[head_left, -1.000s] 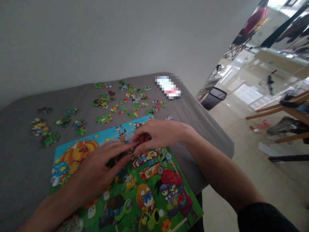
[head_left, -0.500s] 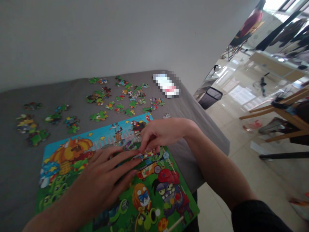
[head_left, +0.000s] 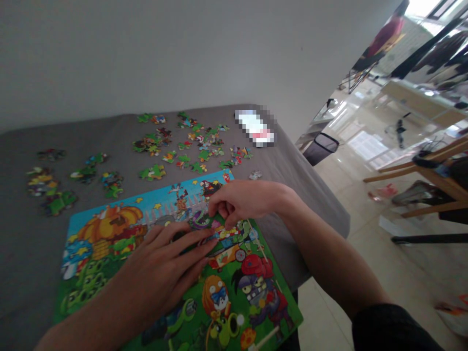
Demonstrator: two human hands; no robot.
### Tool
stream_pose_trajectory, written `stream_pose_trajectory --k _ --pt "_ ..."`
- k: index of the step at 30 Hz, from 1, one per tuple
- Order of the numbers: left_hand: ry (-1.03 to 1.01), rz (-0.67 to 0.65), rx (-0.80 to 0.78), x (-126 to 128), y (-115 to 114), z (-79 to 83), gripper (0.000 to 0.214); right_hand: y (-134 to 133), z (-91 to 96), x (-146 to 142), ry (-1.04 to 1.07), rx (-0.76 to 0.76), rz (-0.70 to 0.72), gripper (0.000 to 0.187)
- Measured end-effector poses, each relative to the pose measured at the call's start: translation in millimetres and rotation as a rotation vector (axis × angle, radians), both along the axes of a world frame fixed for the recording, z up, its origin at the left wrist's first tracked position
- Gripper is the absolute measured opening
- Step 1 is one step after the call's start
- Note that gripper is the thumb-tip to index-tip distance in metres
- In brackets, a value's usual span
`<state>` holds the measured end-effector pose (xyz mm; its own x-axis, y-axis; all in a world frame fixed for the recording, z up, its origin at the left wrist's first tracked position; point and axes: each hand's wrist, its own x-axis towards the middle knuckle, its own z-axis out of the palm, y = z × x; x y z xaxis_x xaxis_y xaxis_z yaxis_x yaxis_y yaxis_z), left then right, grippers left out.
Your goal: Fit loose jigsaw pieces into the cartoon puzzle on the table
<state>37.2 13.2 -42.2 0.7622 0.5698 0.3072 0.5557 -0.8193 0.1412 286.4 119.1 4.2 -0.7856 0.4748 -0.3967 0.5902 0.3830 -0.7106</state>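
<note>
A colourful cartoon jigsaw puzzle (head_left: 219, 258) lies on the cloth-covered table, with pumpkin, plant and zombie figures on it. My left hand (head_left: 171, 258) rests flat across the middle of the puzzle, fingers stretched out and slightly apart. Just beyond those fingertips, my right hand (head_left: 241, 202) bends down over the upper right part of the board. Its fingers are curled, with index finger and thumb close to the puzzle surface. Whatever lies between them is too hidden to make out. Forearms and hands cover part of the picture.
Several loose puzzle pieces (head_left: 151, 171) are scattered behind the board, and more puzzle pieces (head_left: 60, 201) lie at the left. A blurred-out phone (head_left: 255, 127) sits near the back right corner of the grey tablecloth (head_left: 288, 195). On the floor stand a wastebasket (head_left: 321, 147) and a wooden chair (head_left: 435, 170).
My right hand's fingertips have lifted slightly and drawn apart from the left fingertips, uncovering a purple figure on the puzzle. My left hand stays in place. The view has shifted slightly.
</note>
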Motion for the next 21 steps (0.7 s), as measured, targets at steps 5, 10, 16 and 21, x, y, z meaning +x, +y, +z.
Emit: stream_pose_trajectory --k 5,10,16,21 --pt "0.01 0.039 -0.047 -1 -5 -5.5 0.039 -2 3.0 -3 -0.014 0.089 0.03 0.031" --pt "0.015 0.059 -0.056 -2 -6 -9.0 0.04 2 1.0 -2 0.021 0.245 0.086 0.031" --pt "-0.007 -0.026 0.026 0 2 -1.6 0.034 8 -9.1 6 0.06 0.465 0.146 0.039" --pt "0.005 -0.038 0.059 2 -1 -2.2 0.034 7 -6.6 6 0.044 0.732 0.19 0.052"
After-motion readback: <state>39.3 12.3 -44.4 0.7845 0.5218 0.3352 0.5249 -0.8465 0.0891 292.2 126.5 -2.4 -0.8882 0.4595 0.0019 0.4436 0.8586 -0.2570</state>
